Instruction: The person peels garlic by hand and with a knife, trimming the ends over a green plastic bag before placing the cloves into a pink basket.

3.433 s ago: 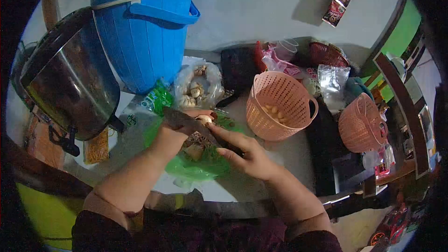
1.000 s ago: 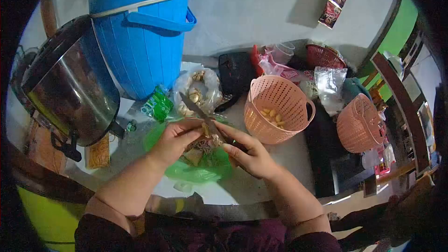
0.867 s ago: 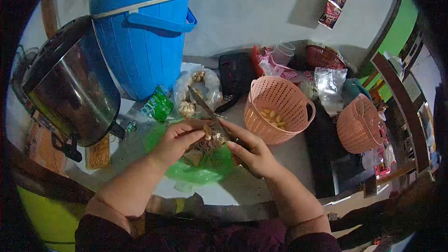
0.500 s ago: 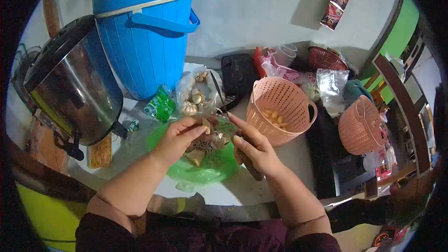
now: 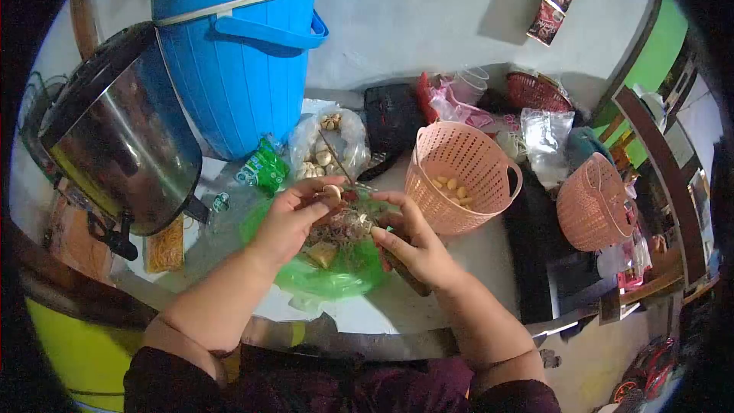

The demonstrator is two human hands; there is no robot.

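Note:
My left hand [image 5: 294, 214] pinches a pale garlic clove [image 5: 333, 193] between thumb and fingers. In my right hand [image 5: 413, 245] is a knife [image 5: 340, 160], its thin blade slanting up and left past the clove. The dark handle runs down under my palm. Below both hands lies a green plastic bag [image 5: 336, 284] with garlic skins and scraps [image 5: 325, 252] on it. To the right stands a pink basket [image 5: 459, 214] with several peeled cloves [image 5: 453, 190] at its bottom. Behind my left hand, a clear bag [image 5: 352, 134] holds whole garlic bulbs [image 5: 323, 157].
A tall blue lidded bucket [image 5: 237, 69] and a large steel pot [image 5: 126, 138] stand at the left. A green packet [image 5: 267, 168] lies before the bucket. A second pink basket [image 5: 592, 210] sits farther right. Sachets [image 5: 554, 4] hang on the wall.
The knife blade has swung left, toward the clove. My left hand has turned the clove, so its pale face shows more. My right hand has shifted slightly left.

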